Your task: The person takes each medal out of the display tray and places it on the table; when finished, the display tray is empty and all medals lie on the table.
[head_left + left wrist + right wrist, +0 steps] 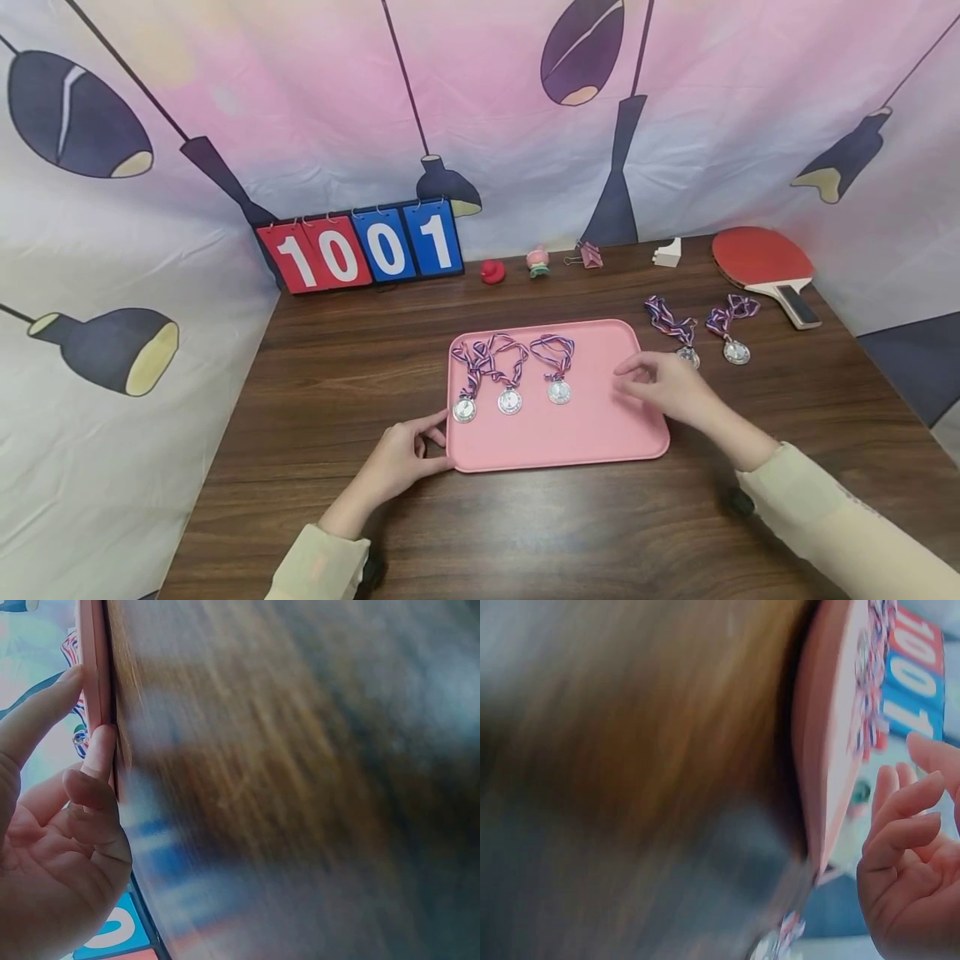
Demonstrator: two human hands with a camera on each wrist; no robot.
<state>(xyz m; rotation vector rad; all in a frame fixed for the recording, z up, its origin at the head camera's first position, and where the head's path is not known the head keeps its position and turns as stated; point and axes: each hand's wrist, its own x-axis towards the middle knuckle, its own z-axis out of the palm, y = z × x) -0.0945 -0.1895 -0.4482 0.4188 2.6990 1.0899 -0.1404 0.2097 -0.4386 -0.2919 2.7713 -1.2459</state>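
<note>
A pink tray (510, 446) lies on the brown table. My left hand (405, 458) touches its left edge near the front corner, thumb and fingertips against the rim; the left wrist view shows these fingertips (101, 742) at the tray's side. Side by side on the tray's left and middle lie three silver medals: a left one (464, 409), a middle one (510, 400) and a right one (558, 391), each with a striped ribbon. My right hand (671, 387) hovers over the tray's right side, fingers loosely bent and holding nothing, as the right wrist view also shows.
Right of the tray lie two more ribboned medals, one (687, 357) partly behind my right hand, the other (737, 352) farther right. A red table tennis paddle (761, 258), white block (667, 252), pink binder clip (590, 255), small figure (537, 262), red duck (492, 272) and flip scoreboard (363, 247) line the back.
</note>
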